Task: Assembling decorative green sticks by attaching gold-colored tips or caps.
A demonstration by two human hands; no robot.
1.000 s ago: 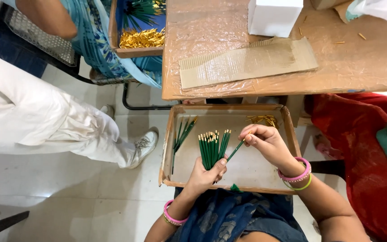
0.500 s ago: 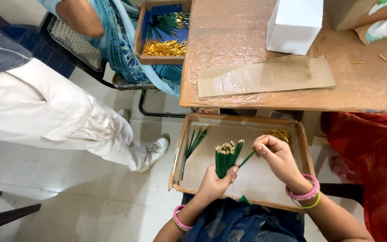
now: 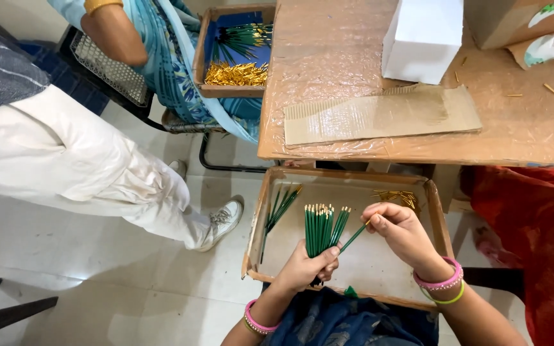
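On the far left a person in white trousers stands on the pale tiled floor, one white shoe near the tray. Beyond, a second person in a blue garment sits by another tray holding one heap of gold caps and a fan of green sticks. The lap tray holds one small loose group of green sticks at its left side and a few gold caps in its far right corner. The left hand is closed around one upright bundle of green sticks, too many to count. The right hand pinches a single green stick between fingertips, its lower end touching the bundle. Two bangles circle each wrist. Above, a plastic-covered brown table carries one corrugated cardboard strip and one white box. Compared with a second ago, the view sits lower and the hands hold the same grips.
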